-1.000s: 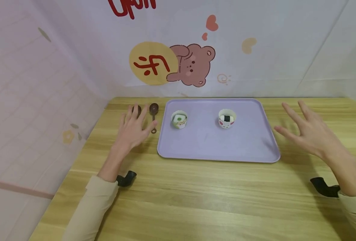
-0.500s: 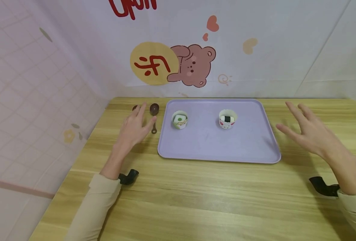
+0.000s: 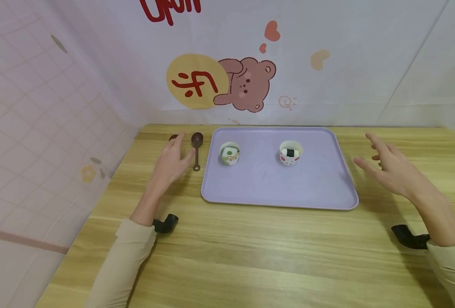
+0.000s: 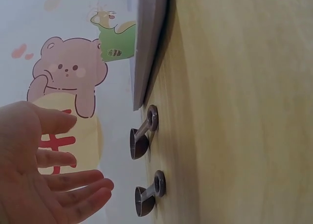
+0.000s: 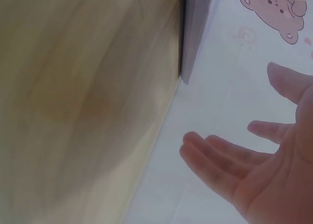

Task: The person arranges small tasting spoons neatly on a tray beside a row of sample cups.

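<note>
My left hand [image 3: 169,160] hovers above the table's left side, fingers loosely bent, holding nothing. Beside it lies a dark brown spoon [image 3: 197,140]; a second one [image 3: 173,137] is mostly covered by the hand in the head view. Both spoons, one nearer the tray [image 4: 139,143] and one farther off [image 4: 145,201], show in the left wrist view. A lilac tray [image 3: 273,186] bears two paper cups: a green-patterned one [image 3: 231,160] with a white-and-green piece, and a pink-spotted one [image 3: 289,159] with a white piece banded black. Right of the tray, my right hand [image 3: 394,171] hovers, fingers relaxed, holding nothing.
The wooden table [image 3: 266,252] extends in front of the tray. A white printed sheet with a bear [image 3: 250,83] hangs behind it, and another covers the left side. Black curved pieces [image 3: 166,223] jut out by both wrists.
The left hand has turned slightly, its fingers drawing closer together and uncovering more of the nearer spoon. The right hand's fingers have bent a little more. Tray, cups and spoons stay put.
</note>
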### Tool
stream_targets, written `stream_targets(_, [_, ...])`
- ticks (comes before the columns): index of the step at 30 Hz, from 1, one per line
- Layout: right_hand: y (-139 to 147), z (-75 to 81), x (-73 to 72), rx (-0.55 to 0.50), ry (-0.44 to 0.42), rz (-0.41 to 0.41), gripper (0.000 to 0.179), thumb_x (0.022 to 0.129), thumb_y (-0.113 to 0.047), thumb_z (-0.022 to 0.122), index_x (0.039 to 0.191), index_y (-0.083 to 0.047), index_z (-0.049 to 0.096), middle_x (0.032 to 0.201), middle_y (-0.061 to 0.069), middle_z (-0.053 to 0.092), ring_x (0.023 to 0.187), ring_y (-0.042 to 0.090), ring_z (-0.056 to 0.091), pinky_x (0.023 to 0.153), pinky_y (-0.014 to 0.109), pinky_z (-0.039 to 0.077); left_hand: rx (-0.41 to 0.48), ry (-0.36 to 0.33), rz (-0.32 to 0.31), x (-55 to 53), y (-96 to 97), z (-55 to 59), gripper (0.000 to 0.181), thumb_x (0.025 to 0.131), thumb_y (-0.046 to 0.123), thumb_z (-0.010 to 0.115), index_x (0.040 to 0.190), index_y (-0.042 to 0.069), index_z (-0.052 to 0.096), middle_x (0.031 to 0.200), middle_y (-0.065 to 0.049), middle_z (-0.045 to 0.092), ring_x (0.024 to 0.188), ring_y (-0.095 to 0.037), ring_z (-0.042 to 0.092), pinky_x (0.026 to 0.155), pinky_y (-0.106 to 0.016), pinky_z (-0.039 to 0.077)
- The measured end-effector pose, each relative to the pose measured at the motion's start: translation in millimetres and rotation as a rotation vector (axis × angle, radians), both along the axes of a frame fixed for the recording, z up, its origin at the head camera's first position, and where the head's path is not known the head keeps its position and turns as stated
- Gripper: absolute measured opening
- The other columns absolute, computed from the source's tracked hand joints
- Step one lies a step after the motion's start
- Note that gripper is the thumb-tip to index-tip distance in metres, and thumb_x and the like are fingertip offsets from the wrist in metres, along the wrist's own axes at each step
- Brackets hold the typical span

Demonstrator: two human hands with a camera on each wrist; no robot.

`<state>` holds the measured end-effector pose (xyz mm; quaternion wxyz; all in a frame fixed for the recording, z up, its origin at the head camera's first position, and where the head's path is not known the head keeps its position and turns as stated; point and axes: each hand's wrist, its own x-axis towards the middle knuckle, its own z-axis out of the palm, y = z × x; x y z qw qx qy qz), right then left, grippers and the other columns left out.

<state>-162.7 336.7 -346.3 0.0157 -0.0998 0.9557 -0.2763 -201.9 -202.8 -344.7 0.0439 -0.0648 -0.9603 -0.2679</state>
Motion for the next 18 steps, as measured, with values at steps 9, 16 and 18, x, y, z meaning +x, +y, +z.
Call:
stream_targets(9, [-1.4, -3.8, -4.4, -0.019, -0.032, 0.036, 0.074, 0.105, -0.034, 0.051, 0.156, 0.007, 0.016, 0.135, 0.043, 0.043, 0.11, 0.061, 0.054, 0.088, 0.07, 0.043, 0.104, 0.007, -0.021, -5.7, -1.5, -4.9, 0.059, 0.102, 0.021, 0.058, 0.152, -0.003, 0.035, 0.135, -0.032, 0.052, 0.117, -0.043, 0.056, 0.097, -0.057, 0.048])
stream_targets(16, [-2.1, -5.7, -8.7, -0.008, -0.094, 0.048, 0.075, 0.106, -0.036, 0.05, 0.154, 0.011, 0.016, 0.133, 0.044, 0.047, 0.112, 0.06, 0.055, 0.085, 0.066, 0.047, 0.174, -0.019, -0.03, -11.8, -4.3, -10.5, 0.056, 0.102, 0.017, 0.058, 0.148, -0.007, 0.039, 0.129, -0.031, 0.055, 0.105, -0.037, 0.058, 0.09, -0.051, 0.051])
stream_targets(18, [-1.4, -5.7, -10.2, -0.01, -0.108, 0.056, 0.076, 0.106, -0.036, 0.05, 0.153, 0.012, 0.016, 0.132, 0.043, 0.049, 0.109, 0.056, 0.058, 0.081, 0.059, 0.051, 0.183, -0.029, -0.027, -12.7, -4.7, -11.0, 0.055, 0.102, 0.017, 0.058, 0.148, -0.007, 0.039, 0.128, -0.03, 0.056, 0.105, -0.036, 0.058, 0.09, -0.051, 0.051])
